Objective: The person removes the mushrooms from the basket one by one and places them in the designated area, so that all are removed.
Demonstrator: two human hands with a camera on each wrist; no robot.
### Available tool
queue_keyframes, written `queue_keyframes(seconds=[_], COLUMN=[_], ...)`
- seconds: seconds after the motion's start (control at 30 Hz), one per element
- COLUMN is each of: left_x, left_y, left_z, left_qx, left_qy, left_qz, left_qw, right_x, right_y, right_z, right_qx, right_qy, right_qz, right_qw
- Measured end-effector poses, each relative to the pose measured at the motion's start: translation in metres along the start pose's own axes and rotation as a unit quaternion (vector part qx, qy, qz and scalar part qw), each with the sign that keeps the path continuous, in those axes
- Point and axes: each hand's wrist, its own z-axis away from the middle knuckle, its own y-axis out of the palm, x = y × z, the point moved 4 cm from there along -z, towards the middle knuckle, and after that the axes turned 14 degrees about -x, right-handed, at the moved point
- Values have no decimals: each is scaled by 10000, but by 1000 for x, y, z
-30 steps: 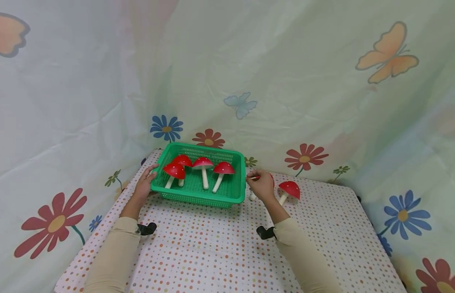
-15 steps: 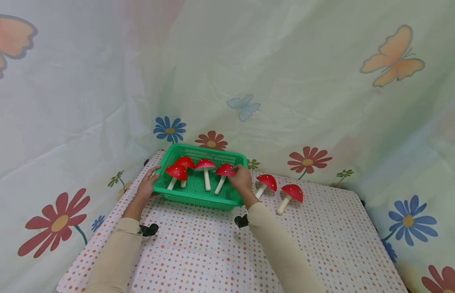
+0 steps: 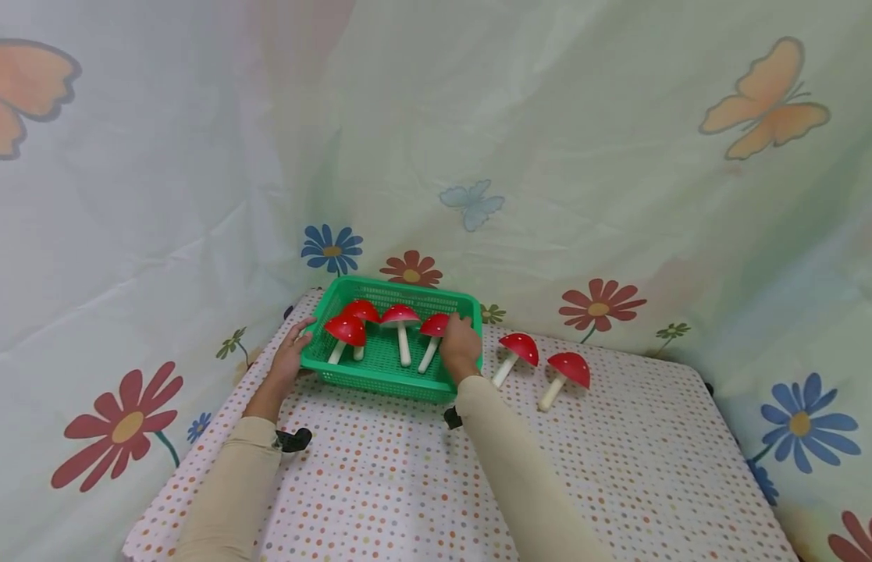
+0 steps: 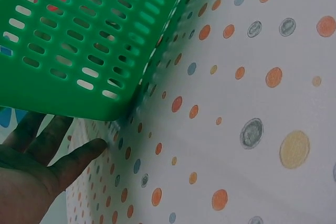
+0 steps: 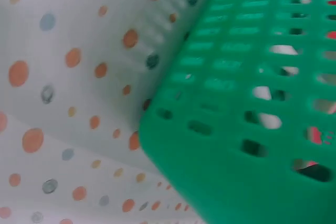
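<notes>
A green plastic basket [image 3: 379, 381] stands on the table and holds several toy mushrooms with red, white-dotted caps and white stems. My left hand [image 3: 286, 361] is at its left end; in the left wrist view the fingers [image 4: 50, 135] reach straight beneath the rim, thumb apart. My right hand [image 3: 460, 345] is inside the basket's right end, over the cap of the rightmost mushroom [image 3: 430, 351]. Its fingertips are hidden, so I cannot see whether they pinch the cap. The right wrist view shows only the basket's perforated wall [image 5: 210, 124] and the tablecloth.
Two more mushrooms lie on the table right of the basket: a nearer-to-basket one [image 3: 517, 349] and another one [image 3: 569, 369]. The dotted tablecloth [image 3: 393, 484] covers the table. A flowered curtain [image 3: 583, 195] hangs close behind and at both sides.
My right hand has moved left, from outside the basket's right end over its rim to the rightmost mushroom inside. The left hand stays at the left end.
</notes>
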Motion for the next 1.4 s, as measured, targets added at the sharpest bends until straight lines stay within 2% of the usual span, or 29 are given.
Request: queue_keyframes(seconds=[0.13,0.27,0.9,1.17,1.4], left_x=[3,8,5,6,5], left_y=[3,0,0,1,0], left_z=[0,-5,-5,-6,-7], left_qx=[-26,-97,-103,-92,-84], left_qy=[-32,-49,-32,-52,-65], left_qz=[-3,-71,-104,-102,-3], left_qw=[10000,9999,9999,9999,9999], right_x=[-1,2,4,1,0], right_y=[3,5,4,-2,-7], right_z=[2,3,2,0,1], right_qx=[-18,-178,-466,-853,-852], right_qy=[-154,-377,-778,-856,-734], right_qz=[384,538,396,-250,-1139], right_qw=[9991,9977,9951,9924,9871])
